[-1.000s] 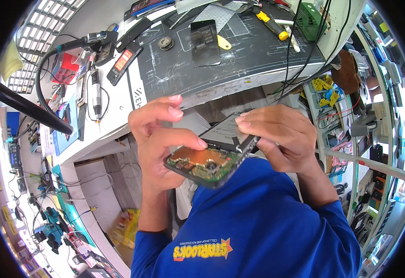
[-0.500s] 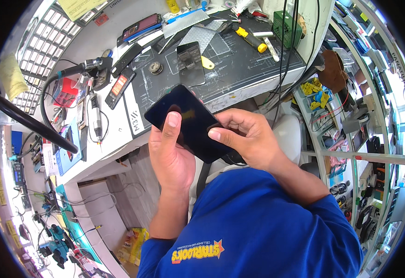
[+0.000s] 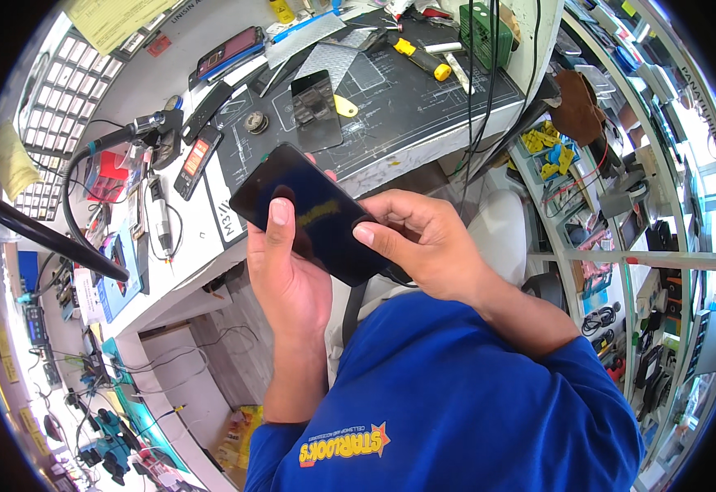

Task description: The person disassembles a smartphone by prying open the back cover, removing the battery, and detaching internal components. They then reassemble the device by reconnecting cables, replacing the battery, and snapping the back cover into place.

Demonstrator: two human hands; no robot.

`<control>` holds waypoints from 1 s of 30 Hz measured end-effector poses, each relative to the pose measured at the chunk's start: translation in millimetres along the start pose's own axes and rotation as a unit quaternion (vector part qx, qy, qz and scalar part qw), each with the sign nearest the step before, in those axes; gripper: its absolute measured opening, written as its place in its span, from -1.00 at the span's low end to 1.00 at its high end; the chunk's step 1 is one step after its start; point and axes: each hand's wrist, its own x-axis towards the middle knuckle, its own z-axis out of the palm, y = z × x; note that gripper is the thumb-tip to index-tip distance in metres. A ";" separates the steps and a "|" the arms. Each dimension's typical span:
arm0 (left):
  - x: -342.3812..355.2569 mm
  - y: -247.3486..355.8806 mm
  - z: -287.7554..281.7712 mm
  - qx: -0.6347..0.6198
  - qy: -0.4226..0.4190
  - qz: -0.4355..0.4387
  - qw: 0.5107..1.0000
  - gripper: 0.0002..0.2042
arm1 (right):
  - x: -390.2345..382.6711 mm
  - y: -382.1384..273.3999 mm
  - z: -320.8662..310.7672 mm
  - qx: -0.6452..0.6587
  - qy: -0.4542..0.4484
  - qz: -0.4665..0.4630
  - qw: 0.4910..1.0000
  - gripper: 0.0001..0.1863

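A black smartphone [image 3: 325,225] is held tilted over my lap, just in front of the bench edge, its dark screen facing up with a yellowish reflection. My left hand [image 3: 288,266] grips its left side, the thumb lying on the screen and the fingers behind it. My right hand [image 3: 415,238] pinches the right edge near the lower end, thumb on top and fingers curled at the side. What the fingers do underneath is hidden. Beyond the phone, a separate dark phone screen panel [image 3: 316,108] lies on the black work mat [image 3: 382,115].
Opened phones [image 3: 200,164], a small round metal tin [image 3: 255,122] and a soldering iron [image 3: 159,215] lie at the left of the bench. A yellow-handled tool [image 3: 422,59] lies at the back. Black cables [image 3: 489,82] hang at the right, before crowded shelves [image 3: 620,260].
The view has shifted a little, so the bench and both hands appear slightly further left. Both hands keep their grip on the phone.
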 end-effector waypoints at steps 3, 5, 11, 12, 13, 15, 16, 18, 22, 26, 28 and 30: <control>-2.1 -0.1 -2.6 -0.002 0.018 -0.001 1.000 -0.51 | 0.1 3.3 3.2 0.000 -0.007 -0.009 1.000 -0.73; -0.8 0.9 -7.6 0.000 0.000 0.003 1.000 -0.50 | 0.8 2.0 4.7 0.004 -0.023 -0.006 1.000 -0.73; 4.6 4.0 -29.1 -0.070 -0.012 -0.046 0.996 -0.52 | 1.5 -17.3 -0.2 0.001 -0.043 0.010 0.999 -0.70; 6.1 4.9 -33.5 -0.079 -0.023 -0.054 0.995 -0.52 | 2.7 -21.1 -2.0 -0.004 -0.047 0.010 0.999 -0.69; 6.4 5.2 -37.5 -0.093 -0.034 -0.063 0.993 -0.53 | 4.2 -24.1 -2.4 -0.001 -0.051 0.001 0.999 -0.70; 5.8 5.2 -44.5 -0.112 -0.039 -0.084 0.989 -0.55 | 7.8 -28.9 -2.6 0.002 -0.057 -0.013 0.998 -0.70; 4.6 4.9 -47.1 -0.133 -0.049 -0.089 0.986 -0.56 | 9.8 -30.1 -1.4 0.011 -0.060 -0.011 0.998 -0.73; 2.5 5.8 -50.8 -0.131 -0.047 -0.095 0.986 -0.56 | 12.5 -32.1 0.7 0.015 -0.073 0.000 0.997 -0.75; 0.4 10.0 -51.2 -0.162 -0.060 -0.106 0.979 -0.58 | 13.3 -29.9 4.9 0.007 -0.089 0.016 0.996 -0.75; 5.3 13.9 -46.8 -0.153 -0.018 -0.053 0.987 -0.57 | 9.7 -24.6 3.6 -0.084 -0.081 0.061 0.991 -0.71; 8.0 14.7 -44.6 -0.151 -0.039 -0.024 0.987 -0.56 | 8.2 -22.5 3.6 -0.055 -0.082 0.066 0.993 -0.70; 10.1 14.4 -43.4 -0.134 -0.028 -0.031 0.990 -0.55 | 9.1 -22.4 4.1 -0.035 -0.071 0.056 0.995 -0.69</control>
